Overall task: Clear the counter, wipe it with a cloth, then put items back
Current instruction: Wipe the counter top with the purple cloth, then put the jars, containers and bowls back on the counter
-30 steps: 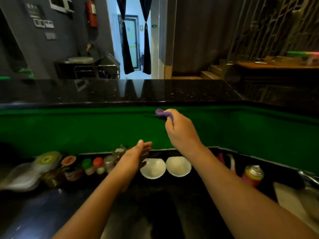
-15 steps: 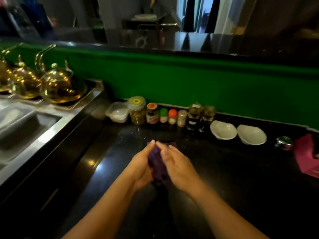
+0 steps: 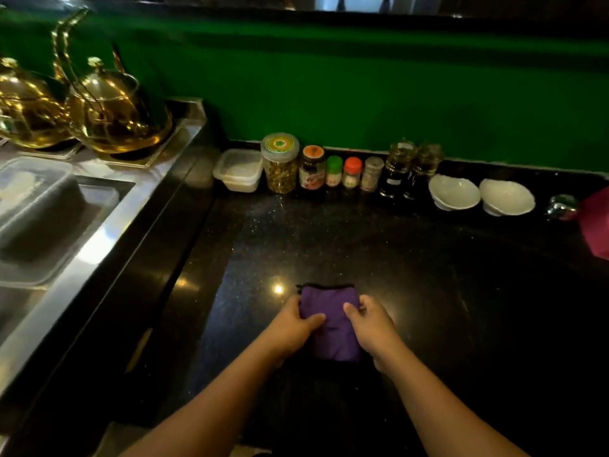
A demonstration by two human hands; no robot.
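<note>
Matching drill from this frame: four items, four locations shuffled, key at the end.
Items:
1. purple cloth
2. gold kettles
3. white bowls
4. green-capped bottle

Places:
a. right of the glass bottles
b. pinched by left hand and right hand
c. between dark jar and orange-capped bottle
d. far left, beyond the sink

Pairs: 1-b, 2-d, 3-a, 4-c

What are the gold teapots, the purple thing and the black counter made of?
Gold teapots: probably gold-tinted glass, maybe polished metal. They are glossy, with bright glints, and seem see-through.
Purple cloth: soft matte fabric. It folds and creases, with a dark stitched edge.
Black counter: likely polished stone, with tiny speckles and mirror-like reflections of the lights.
</note>
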